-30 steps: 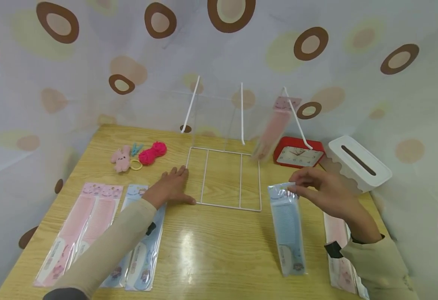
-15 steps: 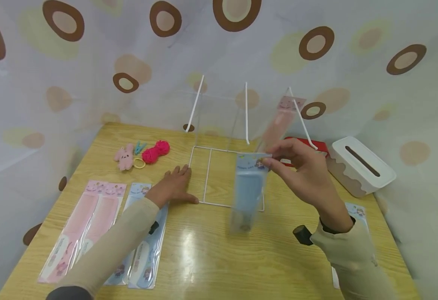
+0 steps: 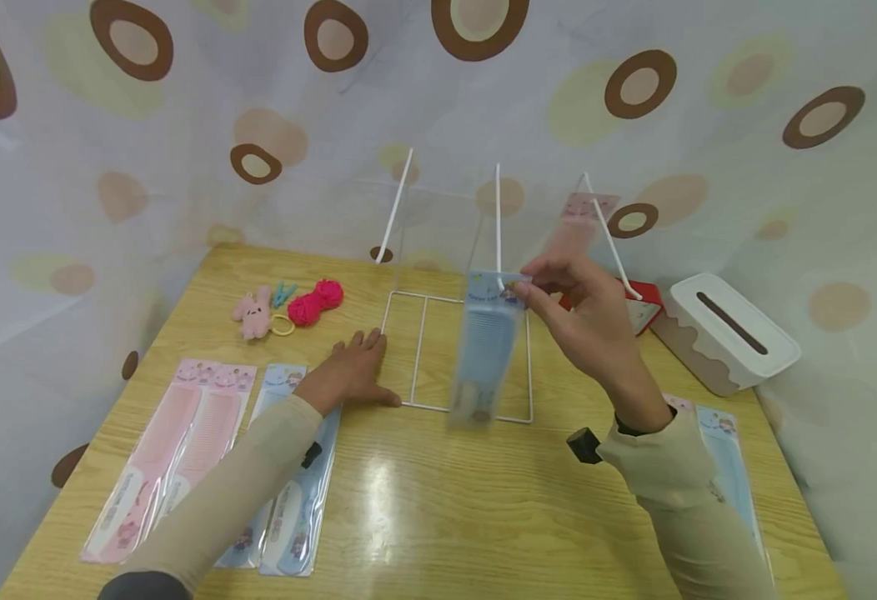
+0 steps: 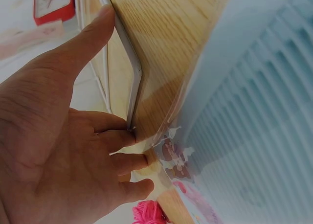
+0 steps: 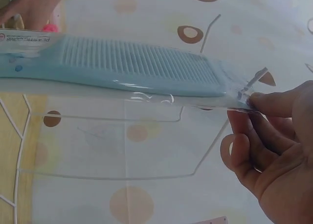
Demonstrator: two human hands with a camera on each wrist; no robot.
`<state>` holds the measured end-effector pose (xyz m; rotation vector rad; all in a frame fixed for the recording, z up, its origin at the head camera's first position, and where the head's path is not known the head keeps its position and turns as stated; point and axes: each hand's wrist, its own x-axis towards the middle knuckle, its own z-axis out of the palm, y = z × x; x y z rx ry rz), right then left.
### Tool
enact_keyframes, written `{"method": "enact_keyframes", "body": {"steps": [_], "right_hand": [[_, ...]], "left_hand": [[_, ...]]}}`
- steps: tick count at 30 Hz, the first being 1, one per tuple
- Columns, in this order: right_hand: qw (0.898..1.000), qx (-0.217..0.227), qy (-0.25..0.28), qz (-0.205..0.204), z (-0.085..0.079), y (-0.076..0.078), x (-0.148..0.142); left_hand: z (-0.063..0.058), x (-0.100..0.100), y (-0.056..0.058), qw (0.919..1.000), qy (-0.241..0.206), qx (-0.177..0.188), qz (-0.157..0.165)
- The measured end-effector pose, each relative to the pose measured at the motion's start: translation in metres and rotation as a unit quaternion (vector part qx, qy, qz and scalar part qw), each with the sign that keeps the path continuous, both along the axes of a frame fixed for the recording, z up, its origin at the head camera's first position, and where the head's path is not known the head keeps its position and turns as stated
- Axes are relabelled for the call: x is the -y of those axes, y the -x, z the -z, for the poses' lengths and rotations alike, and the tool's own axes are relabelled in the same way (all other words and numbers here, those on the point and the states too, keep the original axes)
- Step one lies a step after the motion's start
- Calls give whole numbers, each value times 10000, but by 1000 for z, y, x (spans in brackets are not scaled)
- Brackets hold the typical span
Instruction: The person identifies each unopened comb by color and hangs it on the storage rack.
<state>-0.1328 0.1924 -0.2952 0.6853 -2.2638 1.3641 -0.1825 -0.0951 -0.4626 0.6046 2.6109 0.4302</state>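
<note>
A blue comb (image 3: 486,337) in a clear packet hangs from my right hand (image 3: 588,321), which pinches the packet's top corner. The packet's top meets the tip of the middle prong (image 3: 498,221) of a white wire rack (image 3: 418,350); in the right wrist view the prong tip (image 5: 258,77) appears at the packet's hole end. My left hand (image 3: 352,371) rests on the rack's front left base corner, fingers spread and thumb along the front wire (image 4: 128,53). A packaged pink comb (image 3: 569,233) hangs on the right prong (image 3: 614,250), partly hidden by my right hand.
Packaged pink combs (image 3: 209,433) and blue combs (image 3: 299,492) lie at the left, more (image 3: 731,467) at the right under my forearm. Behind are a plush toy (image 3: 254,314), pink yarn (image 3: 317,302), a red clock (image 3: 643,308) and a tissue box (image 3: 734,325).
My right hand has carried the packaged blue comb left and up from the table's right side to the middle prong's tip. My left hand stays on the rack's base.
</note>
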Motion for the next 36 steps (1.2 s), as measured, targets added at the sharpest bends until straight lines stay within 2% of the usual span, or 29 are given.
{"method": "enact_keyframes", "body": {"steps": [5,11,15,21,24,28,33,36], "right_hand": [[9984,-21,-291,475,4,18,5],[9917,23,-703,1072,1,51,13],[9895,34,-802,1203,-3,72,18],[9842,479,-910,1442,-4,90,18],[9825,580,-929,1506,-3,92,16],[9824,596,-952,1491,-1,85,14],[9711,906,-1378,1725,1,63,9],[9641,1063,-1785,1657,8,44,1]], "left_hand": [[2,0,0,10000,-4,37,-11],[-3,0,0,10000,54,78,13],[-5,0,1,9999,87,57,4],[-3,0,3,10000,54,49,33],[-3,-1,2,9999,59,78,38],[-4,0,2,9998,146,93,76],[-5,3,3,9997,200,48,103],[-4,6,2,9998,183,53,57]]}}
